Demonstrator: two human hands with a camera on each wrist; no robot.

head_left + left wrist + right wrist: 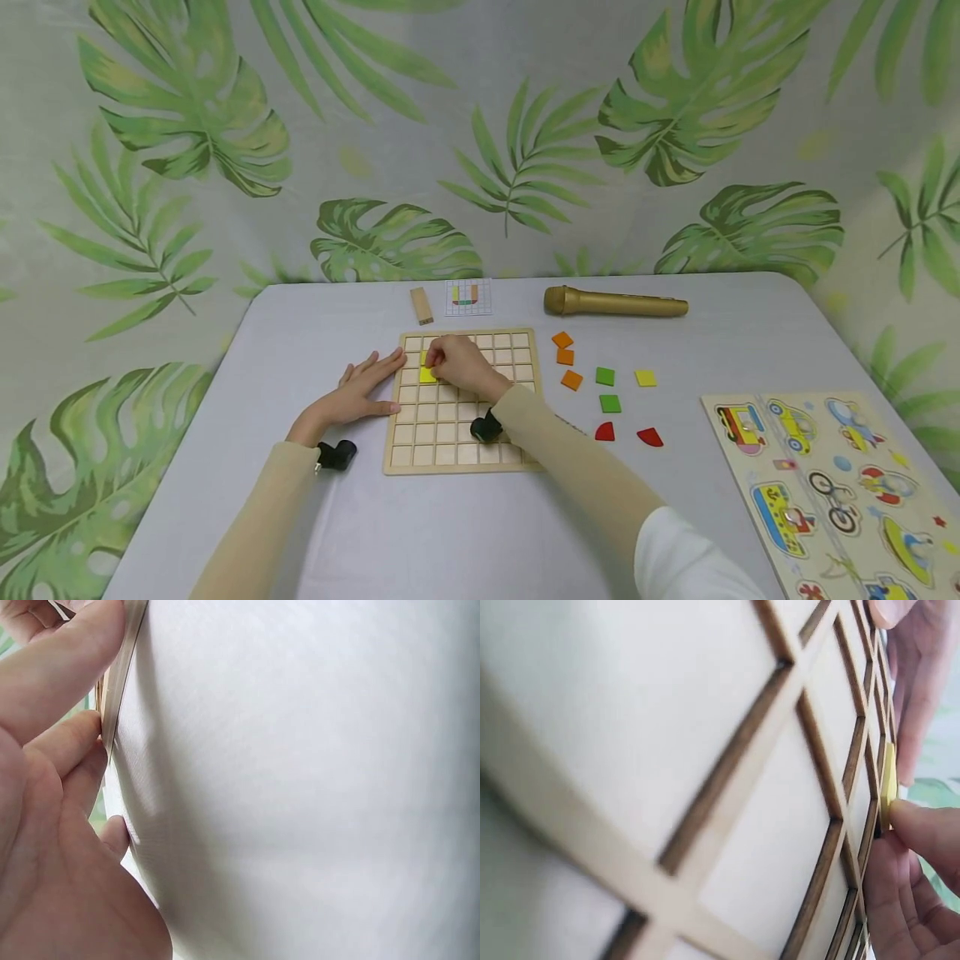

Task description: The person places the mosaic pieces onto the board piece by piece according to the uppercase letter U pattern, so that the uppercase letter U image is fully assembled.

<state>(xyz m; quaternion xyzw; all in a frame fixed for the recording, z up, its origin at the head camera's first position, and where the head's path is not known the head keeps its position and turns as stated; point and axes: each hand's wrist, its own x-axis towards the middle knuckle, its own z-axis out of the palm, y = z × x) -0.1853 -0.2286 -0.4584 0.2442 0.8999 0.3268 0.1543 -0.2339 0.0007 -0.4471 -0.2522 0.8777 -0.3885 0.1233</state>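
Note:
A wooden grid board [461, 455] lies on the table. My right hand [461, 365] reaches over its upper left part, thumb and fingertips pinching a yellow square tile [889, 776]. In the head view, yellow [427, 376] shows in the cells beside these fingertips, partly hidden by the hand. My left hand [358, 397] rests at the board's left edge, its fingers spread and fairly straight. The left wrist view shows fingertips touching the wooden rim [116, 690].
Right of the board lie several orange tiles [566, 357], two green tiles [605, 377], a yellow tile [645, 378] and two red pieces [650, 437]. A pattern card [468, 297], wooden block [422, 306] and gold microphone [615, 302] lie behind. A picture puzzle [832, 492] covers the right front.

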